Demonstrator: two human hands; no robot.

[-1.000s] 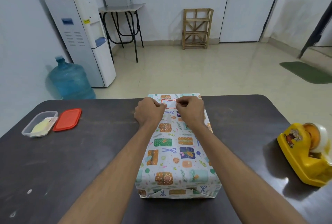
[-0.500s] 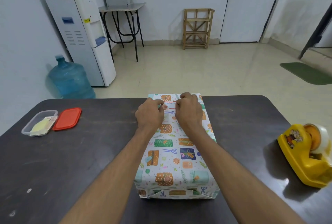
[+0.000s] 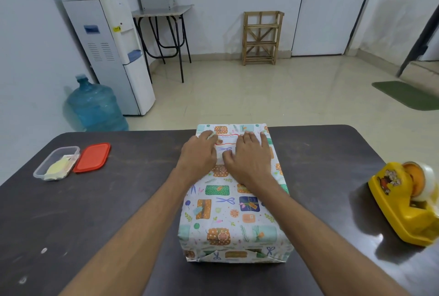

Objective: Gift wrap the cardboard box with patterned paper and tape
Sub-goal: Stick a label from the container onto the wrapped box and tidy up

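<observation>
The box (image 3: 234,215) lies lengthwise on the dark table (image 3: 114,212), covered in white paper printed with gifts, scissors and oranges. Its near end shows folded paper flaps. My left hand (image 3: 198,156) and my right hand (image 3: 248,156) rest flat on the far half of its top, fingers stretched toward the far edge. Between them lies a white label with a red wavy border (image 3: 226,140). A yellow tape dispenser (image 3: 408,203) with a roll of clear tape stands at the table's right edge.
At the table's left are a clear plastic tub (image 3: 55,164) holding yellow paper and its red lid (image 3: 92,158). Beyond the table are a water cooler (image 3: 111,51), a blue water bottle (image 3: 97,105), a small metal table (image 3: 164,10) and a wooden rack (image 3: 261,36).
Both hands have gone from curled, pinching at the label near the far edge, to lying flat with fingers spread on the box top.
</observation>
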